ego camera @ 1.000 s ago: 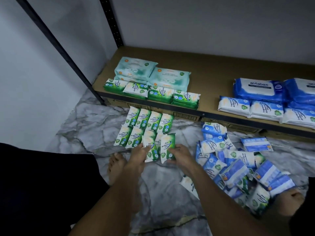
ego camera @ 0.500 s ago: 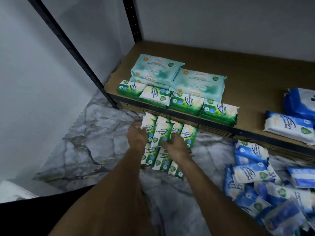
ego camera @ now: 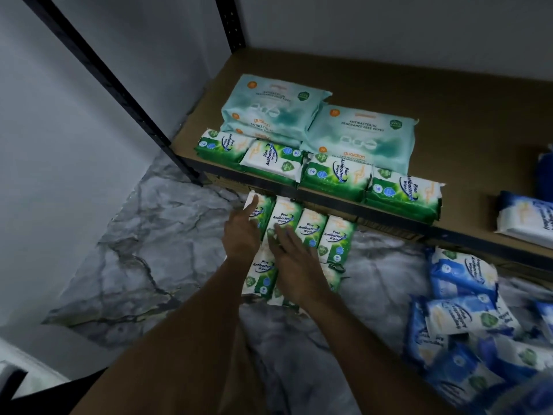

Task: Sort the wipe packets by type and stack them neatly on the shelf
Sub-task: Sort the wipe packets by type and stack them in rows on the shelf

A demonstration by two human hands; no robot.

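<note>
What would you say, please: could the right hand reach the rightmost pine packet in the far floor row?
Probably yes: the right hand rests on neighbouring packets, and the rightmost pine packet lies uncovered beside it.

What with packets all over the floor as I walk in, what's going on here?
A person is sorting wipe packets. The left hand and right hand lie flat, fingers straight, on small green pine packets lined up in rows on the floor by the shelf. On the shelf, larger green packs sit along the front edge, teal packs behind them. Blue packets lie in a loose heap on the floor to the right, not yet stacked.
</note>
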